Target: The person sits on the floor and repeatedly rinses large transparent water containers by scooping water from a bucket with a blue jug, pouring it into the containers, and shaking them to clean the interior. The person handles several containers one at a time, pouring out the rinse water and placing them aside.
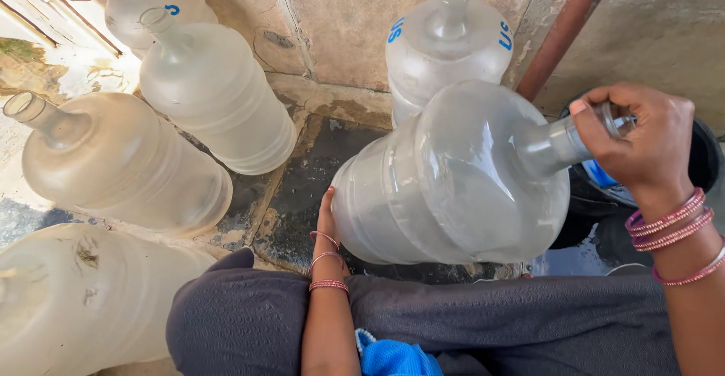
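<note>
A large clear plastic water jug (453,180) is held tilted on its side in front of my knees, with some water inside. My right hand (642,142) is closed around its narrow neck at the right, covering the mouth. My left hand (327,221) presses against the jug's base at the left, mostly hidden behind it. Both wrists carry pink bangles. The neck points toward a dark bucket (706,164) at the right.
Several empty clear jugs surround me: one upright behind the held jug (449,40), two leaning at the back left (215,89), one lying at left (121,161), one at the lower left (83,300). A rusty pipe (566,29) runs up the concrete wall. The floor (302,187) is wet.
</note>
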